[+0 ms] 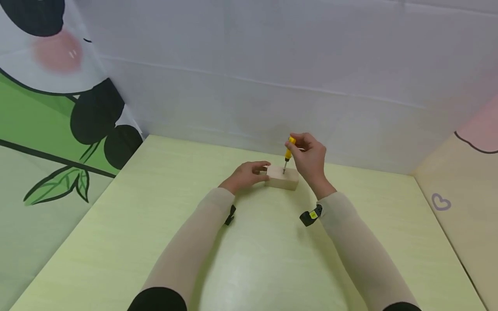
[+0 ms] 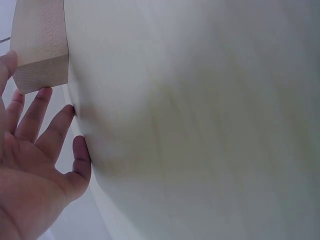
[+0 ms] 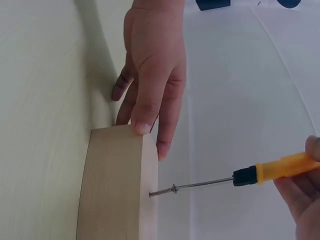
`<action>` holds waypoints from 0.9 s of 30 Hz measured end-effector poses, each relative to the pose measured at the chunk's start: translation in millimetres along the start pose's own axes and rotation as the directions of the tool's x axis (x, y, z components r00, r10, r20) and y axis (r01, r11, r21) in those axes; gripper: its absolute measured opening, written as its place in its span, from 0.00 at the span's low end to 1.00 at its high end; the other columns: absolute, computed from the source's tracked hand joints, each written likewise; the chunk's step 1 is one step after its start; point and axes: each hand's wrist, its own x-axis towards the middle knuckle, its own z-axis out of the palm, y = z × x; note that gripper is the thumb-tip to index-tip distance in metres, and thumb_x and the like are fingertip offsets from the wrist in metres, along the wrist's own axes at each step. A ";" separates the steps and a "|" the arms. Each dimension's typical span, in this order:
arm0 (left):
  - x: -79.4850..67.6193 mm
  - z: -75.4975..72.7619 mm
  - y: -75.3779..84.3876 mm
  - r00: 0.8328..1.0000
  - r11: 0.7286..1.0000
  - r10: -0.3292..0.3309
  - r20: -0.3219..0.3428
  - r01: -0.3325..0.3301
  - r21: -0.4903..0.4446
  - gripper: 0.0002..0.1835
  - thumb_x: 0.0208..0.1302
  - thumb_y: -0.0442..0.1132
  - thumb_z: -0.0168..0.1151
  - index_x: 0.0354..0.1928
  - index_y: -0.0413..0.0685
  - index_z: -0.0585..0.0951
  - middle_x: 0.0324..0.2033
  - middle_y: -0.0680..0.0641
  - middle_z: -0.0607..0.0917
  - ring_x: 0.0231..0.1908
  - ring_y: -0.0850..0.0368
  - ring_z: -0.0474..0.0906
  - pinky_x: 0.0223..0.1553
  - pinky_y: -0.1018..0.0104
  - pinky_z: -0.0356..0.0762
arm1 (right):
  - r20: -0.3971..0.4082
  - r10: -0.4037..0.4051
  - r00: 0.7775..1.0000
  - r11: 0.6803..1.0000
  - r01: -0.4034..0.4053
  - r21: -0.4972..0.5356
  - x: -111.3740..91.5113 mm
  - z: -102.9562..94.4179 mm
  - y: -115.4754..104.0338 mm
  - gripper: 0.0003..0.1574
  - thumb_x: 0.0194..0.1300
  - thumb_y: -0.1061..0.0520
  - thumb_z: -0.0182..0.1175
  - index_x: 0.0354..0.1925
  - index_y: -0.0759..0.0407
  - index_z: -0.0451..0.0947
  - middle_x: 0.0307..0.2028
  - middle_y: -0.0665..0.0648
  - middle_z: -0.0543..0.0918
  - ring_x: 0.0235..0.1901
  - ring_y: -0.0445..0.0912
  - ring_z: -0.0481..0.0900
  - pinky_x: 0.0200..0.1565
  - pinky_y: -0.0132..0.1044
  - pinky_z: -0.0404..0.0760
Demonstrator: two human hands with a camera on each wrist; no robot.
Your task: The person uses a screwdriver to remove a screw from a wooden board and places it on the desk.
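A pale wooden block (image 1: 280,183) lies on the table, its left end held by my left hand (image 1: 246,176). In the right wrist view the left thumb (image 3: 143,127) presses the block's edge while a finger reaches to its far side; the other fingers spread by the end face. My right hand (image 1: 312,160) pinches the yellow handle of a screwdriver (image 1: 288,152) between thumb and fingers above the block. The screwdriver's shaft runs down to the head of a screw (image 3: 162,192), whose tip meets the block's top face. Much of the screw's thread stands out of the wood.
The pale yellow-green table (image 1: 253,259) ends at a white wall sheet (image 1: 249,112) close behind the block. A printed panel (image 1: 50,172) borders the left side, and a beige panel (image 1: 459,181) the right. Black wrist cameras (image 1: 309,217) hang under the sleeves.
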 end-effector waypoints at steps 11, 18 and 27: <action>4.0 -0.1 -3.7 1.000 1.000 0.009 0.005 -0.009 -0.010 0.29 0.62 0.52 0.65 0.66 0.67 0.72 0.60 0.53 0.79 0.64 0.53 0.72 0.64 0.56 0.69 | 0.215 0.027 0.976 0.997 -0.041 0.061 -1.3 -11.6 -32.7 0.11 0.69 0.68 0.54 0.48 0.72 0.74 0.44 0.70 0.83 0.45 0.56 0.83 0.46 0.26 0.80; 1.1 -0.6 -3.8 1.000 1.000 0.017 0.012 -0.017 -0.013 0.30 0.62 0.53 0.65 0.67 0.67 0.71 0.61 0.53 0.78 0.64 0.52 0.71 0.64 0.55 0.69 | 0.069 -0.053 0.996 0.999 0.054 -0.006 -4.5 -0.9 -4.0 0.13 0.61 0.62 0.66 0.44 0.66 0.80 0.43 0.65 0.82 0.39 0.55 0.82 0.42 0.35 0.83; -1.5 -0.8 -0.8 1.000 1.000 0.012 0.007 -0.012 -0.005 0.30 0.62 0.53 0.65 0.67 0.68 0.71 0.62 0.53 0.77 0.64 0.55 0.71 0.63 0.56 0.70 | -0.103 -0.075 0.992 0.996 0.069 -0.054 -8.5 5.2 0.7 0.15 0.59 0.57 0.68 0.46 0.58 0.86 0.38 0.60 0.88 0.34 0.50 0.86 0.36 0.18 0.78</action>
